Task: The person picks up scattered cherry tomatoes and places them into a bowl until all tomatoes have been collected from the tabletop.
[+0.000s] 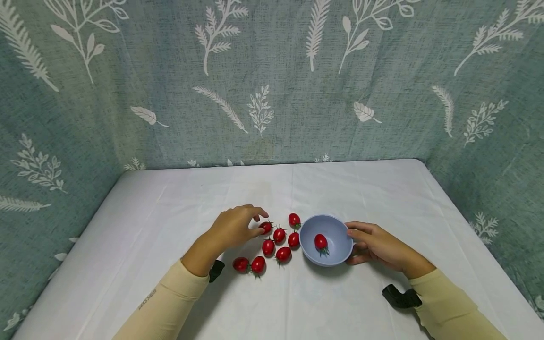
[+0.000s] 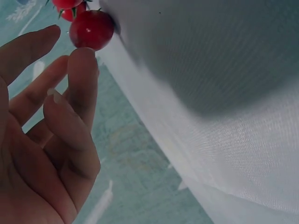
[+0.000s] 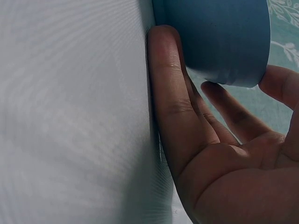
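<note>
My left hand (image 1: 233,227) reaches over the left side of a cluster of cherry tomatoes, thumb and forefinger spread about one tomato (image 1: 266,227). In the left wrist view a fingertip is right at a red cherry tomato (image 2: 92,30), while another digit stands apart from it. My right hand (image 1: 380,245) holds a light blue bowl (image 1: 338,245) by its right side, one digit at the rim and others along the wall. One cherry tomato (image 1: 320,242) with a green stem lies inside. The right wrist view shows the fingers (image 3: 168,79) against the bowl's outer wall (image 3: 224,42).
Several more cherry tomatoes (image 1: 283,254) lie on the white cloth (image 1: 191,189), left of the bowl; the nearest ones are close to its rim. A green leaf-patterned curtain (image 1: 276,71) hangs behind the table and along both sides.
</note>
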Motion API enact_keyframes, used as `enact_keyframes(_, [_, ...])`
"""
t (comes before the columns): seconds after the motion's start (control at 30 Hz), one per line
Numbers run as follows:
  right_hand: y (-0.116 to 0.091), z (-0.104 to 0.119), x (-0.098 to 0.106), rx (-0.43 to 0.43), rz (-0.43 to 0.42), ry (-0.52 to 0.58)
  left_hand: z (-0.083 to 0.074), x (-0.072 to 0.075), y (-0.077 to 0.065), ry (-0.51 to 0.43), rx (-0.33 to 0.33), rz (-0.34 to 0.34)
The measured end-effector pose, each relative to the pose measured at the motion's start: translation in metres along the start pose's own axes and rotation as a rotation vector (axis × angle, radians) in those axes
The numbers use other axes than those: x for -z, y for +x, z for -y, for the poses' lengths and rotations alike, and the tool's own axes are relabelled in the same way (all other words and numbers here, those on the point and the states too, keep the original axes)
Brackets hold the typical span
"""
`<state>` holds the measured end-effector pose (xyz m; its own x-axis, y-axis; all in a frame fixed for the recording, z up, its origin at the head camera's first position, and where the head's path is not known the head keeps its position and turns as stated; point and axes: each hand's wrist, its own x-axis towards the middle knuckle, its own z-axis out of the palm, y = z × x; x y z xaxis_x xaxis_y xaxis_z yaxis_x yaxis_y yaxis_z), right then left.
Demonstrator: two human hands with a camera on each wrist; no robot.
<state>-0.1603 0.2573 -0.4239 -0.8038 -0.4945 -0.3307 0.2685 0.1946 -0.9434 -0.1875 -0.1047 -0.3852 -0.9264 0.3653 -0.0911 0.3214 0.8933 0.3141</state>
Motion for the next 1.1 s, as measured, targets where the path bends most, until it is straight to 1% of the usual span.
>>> enact_keyframes(0.23, [-0.001, -0.001, 0.000, -0.002, -0.004, 0.002, 0.000, -0.005, 0.003, 0.001, -0.013, 0.038])
enact_keyframes(0.5, [0.000, -0.001, 0.000, 0.005, 0.003, 0.000, 0.002, -0.011, 0.005, 0.002, -0.012, 0.050])
enact_keyframes(0.83, [0.001, 0.000, 0.000, 0.015, 0.004, 0.002, 0.001, -0.009, 0.005, 0.008, -0.011, 0.042])
enact_keyframes(1.1, [0.000, 0.000, 0.000, 0.003, -0.001, 0.008, 0.000, -0.010, 0.006, 0.012, -0.007, 0.033])
